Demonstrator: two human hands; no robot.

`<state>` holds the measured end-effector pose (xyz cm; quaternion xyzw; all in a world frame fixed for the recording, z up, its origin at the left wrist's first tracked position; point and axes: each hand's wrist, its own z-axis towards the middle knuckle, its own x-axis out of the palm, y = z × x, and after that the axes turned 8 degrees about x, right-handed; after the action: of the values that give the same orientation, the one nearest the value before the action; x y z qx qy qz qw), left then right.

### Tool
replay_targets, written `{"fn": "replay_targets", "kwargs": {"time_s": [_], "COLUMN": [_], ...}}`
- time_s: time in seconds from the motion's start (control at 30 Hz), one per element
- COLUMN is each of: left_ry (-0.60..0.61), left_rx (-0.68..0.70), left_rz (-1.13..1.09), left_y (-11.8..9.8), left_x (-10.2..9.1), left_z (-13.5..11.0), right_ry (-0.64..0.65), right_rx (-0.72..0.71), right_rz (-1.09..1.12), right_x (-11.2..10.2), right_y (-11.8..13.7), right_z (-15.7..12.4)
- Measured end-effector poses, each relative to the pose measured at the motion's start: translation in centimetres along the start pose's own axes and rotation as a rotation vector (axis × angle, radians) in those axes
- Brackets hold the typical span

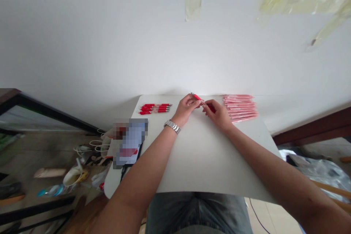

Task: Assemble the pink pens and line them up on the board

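Over the far middle of a white table, both of my hands are closed on one red pen. My left hand, with a metal watch on its wrist, pinches the pen's upper red part. My right hand grips the pen's lower end, which is partly hidden in its fingers. A small row of red pens lies to the left of my left hand. To the right of my right hand sits a stack of pink wrapped packs.
A phone-like object with a blurred patch rests at the table's left edge. The floor at left holds white cables, a cup and clutter. A white wall stands right behind the table. Dark furniture edges show at both sides.
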<state>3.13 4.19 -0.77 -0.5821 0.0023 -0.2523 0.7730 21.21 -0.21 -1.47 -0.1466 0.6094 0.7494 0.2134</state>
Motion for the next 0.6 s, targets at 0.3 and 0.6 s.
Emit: {"fn": "replay_targets", "kwargs": {"time_s": [0.3, 0.6], "left_ry": [-0.135, -0.255], "left_rx": [-0.034, -0.004], "left_rz": [-0.097, -0.141], "left_y": [-0.41, -0.39], "left_x": [0.17, -0.31], "left_z": [0.22, 0.15], "right_ry": [0.014, 0.013], "right_rx": [-0.001, -0.003], "right_rz": [-0.004, -0.032], "right_x": [-0.12, -0.24], "right_y": [0.10, 0.32], "right_z": [-0.11, -0.19]}}
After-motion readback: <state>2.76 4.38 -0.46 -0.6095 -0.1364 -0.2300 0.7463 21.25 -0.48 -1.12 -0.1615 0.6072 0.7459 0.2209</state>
